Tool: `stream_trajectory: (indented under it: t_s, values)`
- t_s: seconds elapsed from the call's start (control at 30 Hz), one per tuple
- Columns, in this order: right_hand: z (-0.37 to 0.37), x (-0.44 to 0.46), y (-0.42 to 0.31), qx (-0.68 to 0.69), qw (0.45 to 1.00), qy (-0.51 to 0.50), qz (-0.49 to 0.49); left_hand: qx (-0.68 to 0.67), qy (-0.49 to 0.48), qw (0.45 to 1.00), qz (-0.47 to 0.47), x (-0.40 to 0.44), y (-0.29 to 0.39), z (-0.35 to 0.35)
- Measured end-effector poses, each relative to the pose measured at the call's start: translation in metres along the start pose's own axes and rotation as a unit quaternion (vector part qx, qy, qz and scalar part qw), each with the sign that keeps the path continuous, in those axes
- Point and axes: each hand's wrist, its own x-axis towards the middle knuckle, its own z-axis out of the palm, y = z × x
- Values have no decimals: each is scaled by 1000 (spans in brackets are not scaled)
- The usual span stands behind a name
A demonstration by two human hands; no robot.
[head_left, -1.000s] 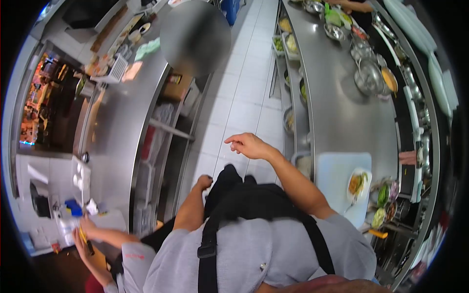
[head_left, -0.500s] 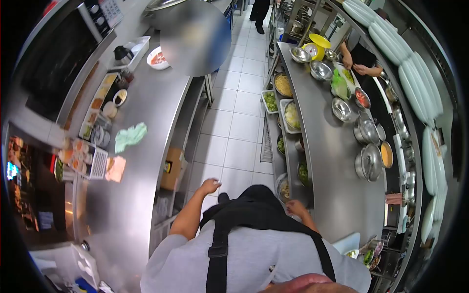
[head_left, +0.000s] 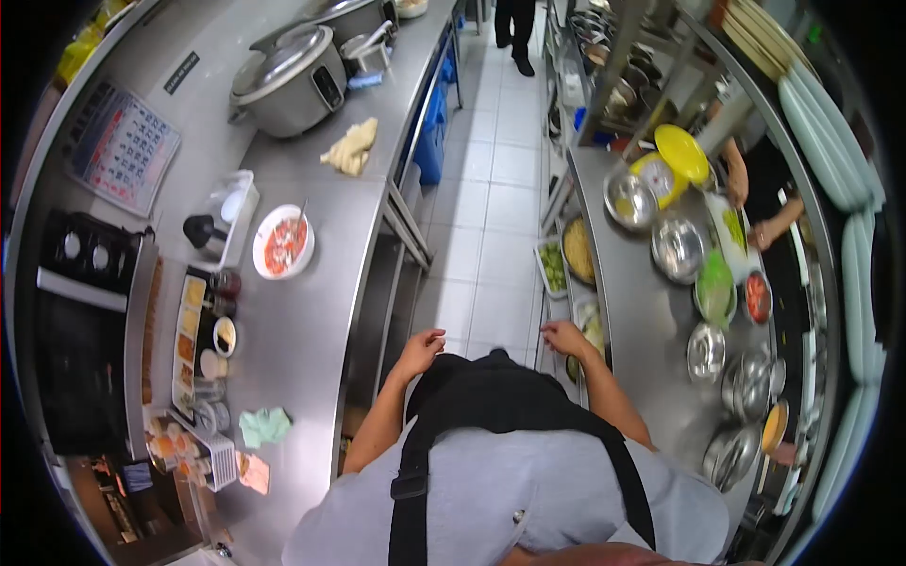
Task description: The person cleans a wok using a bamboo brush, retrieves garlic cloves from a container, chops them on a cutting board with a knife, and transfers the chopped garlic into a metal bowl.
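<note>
My left hand (head_left: 422, 353) is held in front of my waist above the aisle, near the edge of the left steel counter (head_left: 311, 358). Its fingers are loosely bent and slightly apart, with nothing visible in them. My right hand (head_left: 566, 338) hovers beside the right steel counter (head_left: 642, 377), close to the shelf under it. Loosely curved fingers point inward there, and I see nothing held. On that shelf, a tray of cut green vegetables (head_left: 550, 267) and a bowl of yellow noodle-like food (head_left: 577, 250) lie just ahead of this hand.
The left counter bears a white bowl of red food (head_left: 259, 255), a large cooker (head_left: 291, 90), cloths and condiment tubs. Metal bowls (head_left: 678, 247) and a yellow container (head_left: 681, 154) stand on the right counter. Another person's hands (head_left: 769, 229) work beyond it; someone stands up the aisle (head_left: 514, 33).
My view has moved forward along the aisle, so counter items sit lower in view. Both hands have risen in front of me. The cooker is now plainly visible.
</note>
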Motion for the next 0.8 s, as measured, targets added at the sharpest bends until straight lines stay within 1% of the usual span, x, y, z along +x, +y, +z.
stream_trajectory:
  t_s: [0.07, 0.1, 0.13, 0.2, 0.23, 0.33, 0.37, 0.4, 0.43, 0.47, 0.5, 0.53, 0.6, 0.63, 0.7, 0.8]
  values:
    - [-52, 80, -87, -28, 999, 1, -38, -83, 51, 995, 0, 32, 29, -19]
    - [-73, 128, -119, -66, 994, 19, -89, -124, 73, 990, 2, 56, 49, -32]
    - [-93, 171, -146, -103, 985, 38, -136, -124, 86, 989, 9, 81, 72, -45]
    - [-127, 248, -210, -110, 981, 33, -157, -128, 104, 986, 18, 126, 124, -65]
    - [-140, 283, -227, -112, 980, 32, -164, -126, 109, 985, 36, 153, 152, -77]
    - [-165, 383, -256, -173, 966, -6, -195, -161, 95, 976, 114, 267, 200, -120]
    - [-166, 403, -260, -159, 971, 23, -177, -147, 108, 974, 132, 309, 221, -140]
    - [-167, 421, -260, -201, 966, 25, -163, -139, 119, 973, 141, 347, 242, -153]
    - [-167, 448, -244, -281, 935, 14, -217, -130, 130, 971, 152, 386, 265, -165]
    - [-173, 460, -245, -301, 924, -29, -235, -131, 127, 969, 169, 427, 288, -179]
    - [-185, 461, -267, -217, 963, -77, -142, -133, 127, 966, 183, 458, 324, -190]
    - [-200, 458, -294, -124, 984, -122, -50, -121, 120, 963, 209, 492, 354, -201]
    - [-230, 479, -300, -101, 990, -88, -37, -120, 93, 962, 226, 548, 419, -217]
    - [-248, 494, -299, -94, 992, -70, -39, -114, 87, 964, 223, 576, 440, -222]
    - [-282, 533, -278, -19, 998, -56, -11, -102, 85, 964, 229, 642, 482, -233]
    - [-344, 585, -284, -25, 998, -39, 35, -71, 83, 965, 240, 724, 522, -235]
